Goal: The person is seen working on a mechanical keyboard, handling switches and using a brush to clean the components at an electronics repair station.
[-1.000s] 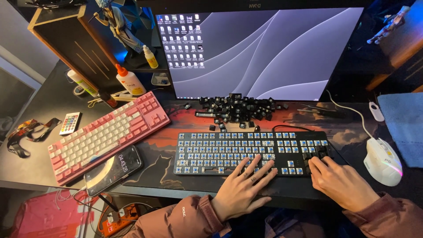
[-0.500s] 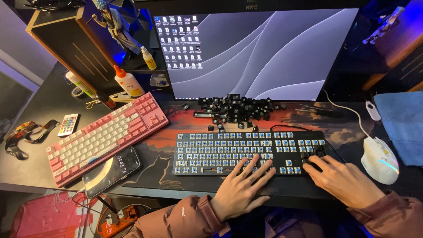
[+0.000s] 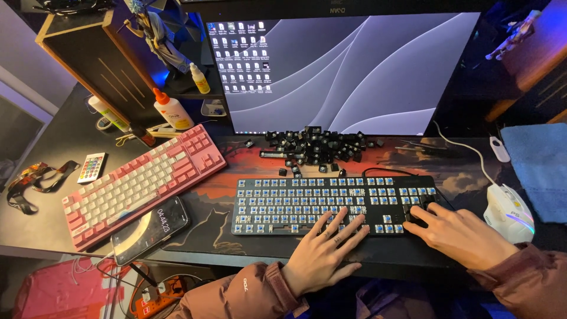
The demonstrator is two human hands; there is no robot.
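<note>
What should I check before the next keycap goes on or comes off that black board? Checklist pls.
1. Left hand steadies black keyboard: ok, fingers rest on its lower rows.
2. Right hand at the keycaps: ok, fingertips on the dark caps at the right end.
3. Switches bare: ok, most are.
4. Loose keycap pile apart from board: ok.
5. Tool in hand: cannot tell.
6. Mouse clear of right hand: ok, apart.

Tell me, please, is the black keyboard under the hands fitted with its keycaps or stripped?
Mostly stripped: the black keyboard shows bare blue switches, and loose black keycaps lie piled behind it.
</note>
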